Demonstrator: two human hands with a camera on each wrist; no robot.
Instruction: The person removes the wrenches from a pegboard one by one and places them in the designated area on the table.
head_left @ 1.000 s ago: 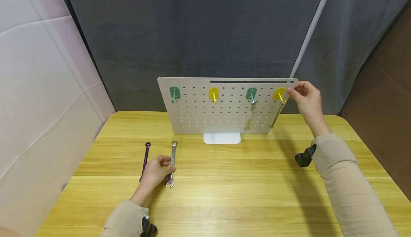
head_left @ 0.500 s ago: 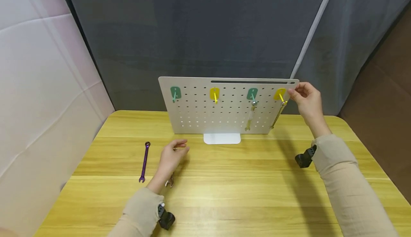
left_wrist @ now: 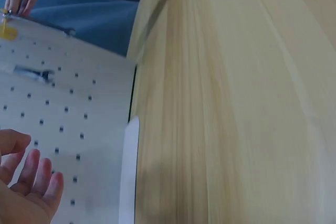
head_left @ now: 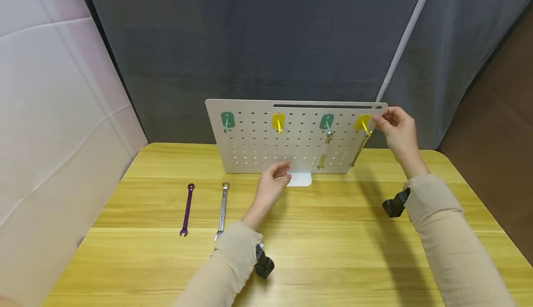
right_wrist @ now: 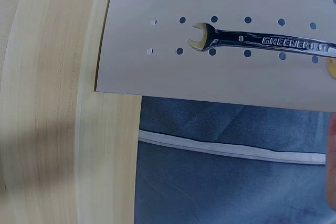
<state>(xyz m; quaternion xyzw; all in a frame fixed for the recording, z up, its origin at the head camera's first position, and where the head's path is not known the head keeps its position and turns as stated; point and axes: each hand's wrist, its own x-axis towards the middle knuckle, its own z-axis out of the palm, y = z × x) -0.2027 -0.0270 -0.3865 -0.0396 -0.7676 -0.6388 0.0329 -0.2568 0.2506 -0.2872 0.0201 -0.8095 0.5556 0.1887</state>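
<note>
A white pegboard (head_left: 250,108) stands upright at the back of the table. My right hand (head_left: 399,131) pinches its upper right edge, thumb in front. My left hand (head_left: 271,184), fingers loosely bent and holding nothing, is in front of the board's lower middle and overlaps its foot (head_left: 300,180). One wrench (head_left: 360,150) hangs from the yellow hook (head_left: 363,122) at far right; the right wrist view shows this chrome wrench (right_wrist: 273,41) close up. Another wrench (head_left: 323,153) hangs from the green hook (head_left: 326,121) beside it.
On the wooden table (head_left: 333,251) at left lie a purple wrench (head_left: 188,210) and a silver wrench (head_left: 222,207), whose lower end meets my left sleeve in the head view. The left green hook (head_left: 227,120) and left yellow hook (head_left: 278,121) are bare. A grey curtain (head_left: 250,43) hangs behind.
My left hand has moved from beside the silver wrench to the right and away from me, up to the pegboard's foot. The silver wrench stays on the table. My right hand keeps its place.
</note>
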